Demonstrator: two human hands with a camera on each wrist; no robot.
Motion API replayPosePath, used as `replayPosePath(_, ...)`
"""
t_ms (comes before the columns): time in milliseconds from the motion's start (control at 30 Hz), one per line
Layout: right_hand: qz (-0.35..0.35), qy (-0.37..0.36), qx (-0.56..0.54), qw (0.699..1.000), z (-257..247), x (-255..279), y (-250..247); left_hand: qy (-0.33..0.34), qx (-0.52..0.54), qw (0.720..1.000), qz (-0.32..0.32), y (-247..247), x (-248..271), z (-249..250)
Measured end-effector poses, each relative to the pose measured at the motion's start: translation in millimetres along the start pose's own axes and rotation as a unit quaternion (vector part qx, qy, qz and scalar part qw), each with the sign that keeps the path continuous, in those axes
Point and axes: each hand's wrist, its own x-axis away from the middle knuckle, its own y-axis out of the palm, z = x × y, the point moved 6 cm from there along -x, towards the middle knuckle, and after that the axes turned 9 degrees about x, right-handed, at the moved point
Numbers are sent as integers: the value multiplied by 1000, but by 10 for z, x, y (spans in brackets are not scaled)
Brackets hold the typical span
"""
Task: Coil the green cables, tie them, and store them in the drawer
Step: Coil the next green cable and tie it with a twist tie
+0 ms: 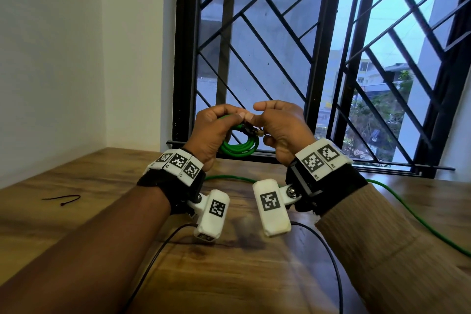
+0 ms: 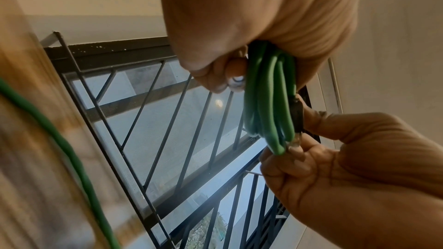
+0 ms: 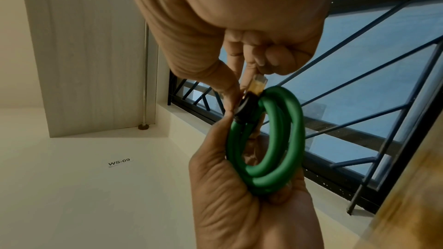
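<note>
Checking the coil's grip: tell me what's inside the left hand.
The left hand grips the green coil; loops hang out below. The part inside the fist is hidden.

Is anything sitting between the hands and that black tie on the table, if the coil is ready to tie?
Nothing visible blocks it. The black tie lies alone on the wooden table, left of the left hand. Both hands are busy: the left grips the green coil, the right hand pinches its plug.
</note>
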Motion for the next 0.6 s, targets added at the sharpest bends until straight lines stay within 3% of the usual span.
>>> replayPosePath(233,16,-1,-44,999,13,5,4,13,3,999,36,-31,-9,-23)
replayPosePath(500,11,10,-58,998,29,-26,-2,113,-34,993,-27,72,62,149)
replayPosePath(600,13,9,-50,999,24,-45,-33,123,-52,990,-55,99,79,187)
